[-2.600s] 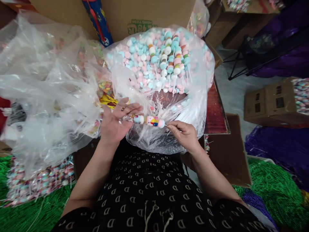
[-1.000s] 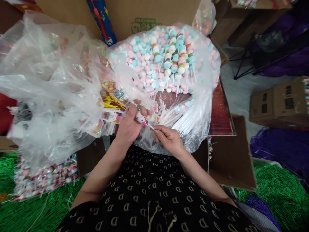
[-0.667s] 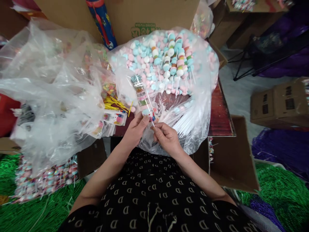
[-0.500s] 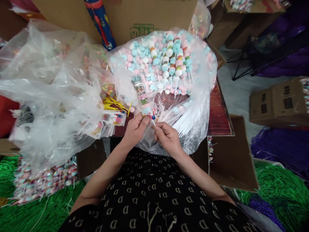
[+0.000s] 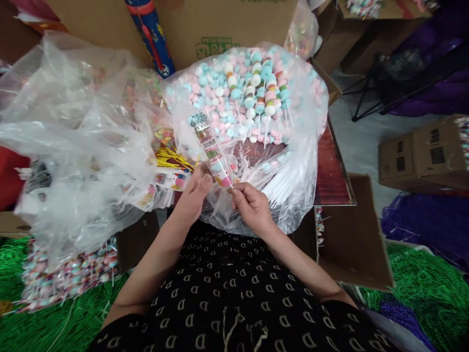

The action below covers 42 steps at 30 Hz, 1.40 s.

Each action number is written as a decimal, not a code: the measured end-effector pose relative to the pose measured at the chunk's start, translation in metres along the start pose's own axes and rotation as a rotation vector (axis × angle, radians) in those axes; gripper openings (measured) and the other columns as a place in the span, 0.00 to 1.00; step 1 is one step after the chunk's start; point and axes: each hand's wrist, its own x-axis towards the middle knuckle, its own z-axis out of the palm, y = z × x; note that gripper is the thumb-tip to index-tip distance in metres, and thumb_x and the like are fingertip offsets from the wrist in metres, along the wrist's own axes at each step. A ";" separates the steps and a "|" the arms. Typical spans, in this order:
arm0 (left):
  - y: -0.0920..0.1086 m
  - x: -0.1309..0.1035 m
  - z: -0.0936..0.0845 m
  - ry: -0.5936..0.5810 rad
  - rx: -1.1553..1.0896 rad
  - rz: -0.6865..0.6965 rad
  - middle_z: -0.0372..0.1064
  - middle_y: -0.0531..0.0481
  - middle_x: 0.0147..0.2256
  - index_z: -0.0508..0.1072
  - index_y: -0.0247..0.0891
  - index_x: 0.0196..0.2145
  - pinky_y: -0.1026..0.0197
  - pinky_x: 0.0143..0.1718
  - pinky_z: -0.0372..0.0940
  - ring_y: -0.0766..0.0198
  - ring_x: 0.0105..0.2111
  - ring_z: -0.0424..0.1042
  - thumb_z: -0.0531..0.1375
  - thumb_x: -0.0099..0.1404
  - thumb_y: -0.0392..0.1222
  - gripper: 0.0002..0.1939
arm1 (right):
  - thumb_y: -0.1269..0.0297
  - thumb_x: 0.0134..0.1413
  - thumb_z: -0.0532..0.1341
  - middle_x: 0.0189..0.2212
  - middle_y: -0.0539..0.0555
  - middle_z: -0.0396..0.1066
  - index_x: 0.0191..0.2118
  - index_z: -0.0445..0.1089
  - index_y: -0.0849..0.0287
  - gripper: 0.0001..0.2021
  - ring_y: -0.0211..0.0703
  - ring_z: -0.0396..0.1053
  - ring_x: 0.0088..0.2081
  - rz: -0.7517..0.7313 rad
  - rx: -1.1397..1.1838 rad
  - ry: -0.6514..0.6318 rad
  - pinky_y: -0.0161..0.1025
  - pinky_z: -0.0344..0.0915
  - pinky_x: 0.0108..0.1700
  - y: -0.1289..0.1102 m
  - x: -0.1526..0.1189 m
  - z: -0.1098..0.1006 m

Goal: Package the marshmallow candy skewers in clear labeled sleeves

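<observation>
Right hand [image 5: 252, 203]: grip pinching base of slim, glossy-wrapped candy skewer [image 5: 209, 144]; left hand [image 5: 195, 193] beside, fingers half hidden, grip unclear.

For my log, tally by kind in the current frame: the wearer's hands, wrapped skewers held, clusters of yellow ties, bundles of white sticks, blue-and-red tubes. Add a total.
Hands: 2, left hand and right hand
Wrapped skewer held: 1
Yellow ties, cluster: 1
White sticks, bundle: 1
Blue-and-red tube: 1
Total: 6
</observation>
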 end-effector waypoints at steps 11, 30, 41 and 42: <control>0.007 0.010 0.025 0.009 -0.326 -0.196 0.56 0.59 0.19 0.68 0.41 0.26 0.53 0.48 0.71 0.65 0.27 0.68 0.71 0.62 0.50 0.18 | 0.59 0.68 0.57 0.18 0.44 0.68 0.37 0.70 0.54 0.09 0.35 0.66 0.20 -0.030 0.007 -0.053 0.33 0.65 0.28 -0.003 -0.003 0.009; -0.012 -0.027 0.023 -0.703 -0.436 -0.608 0.47 0.63 0.15 0.68 0.42 0.23 0.51 0.35 0.72 0.70 0.14 0.52 0.69 0.58 0.66 0.26 | 0.34 0.48 0.70 0.33 0.57 0.80 0.50 0.77 0.52 0.31 0.55 0.80 0.39 0.163 0.463 -0.318 0.51 0.78 0.39 -0.015 0.023 -0.040; -0.005 -0.019 -0.004 0.044 0.479 0.020 0.70 0.50 0.26 0.74 0.43 0.32 0.52 0.44 0.69 0.54 0.33 0.73 0.66 0.66 0.52 0.11 | 0.52 0.57 0.71 0.36 0.52 0.81 0.38 0.78 0.54 0.11 0.45 0.79 0.38 -0.021 0.121 0.100 0.45 0.77 0.45 -0.022 0.035 0.009; -0.005 -0.019 -0.011 0.057 0.448 0.023 0.69 0.51 0.24 0.74 0.43 0.30 0.54 0.41 0.68 0.56 0.30 0.71 0.66 0.66 0.52 0.13 | 0.51 0.58 0.70 0.37 0.53 0.81 0.41 0.79 0.53 0.12 0.45 0.79 0.39 -0.033 0.109 0.029 0.44 0.77 0.45 -0.023 0.041 0.011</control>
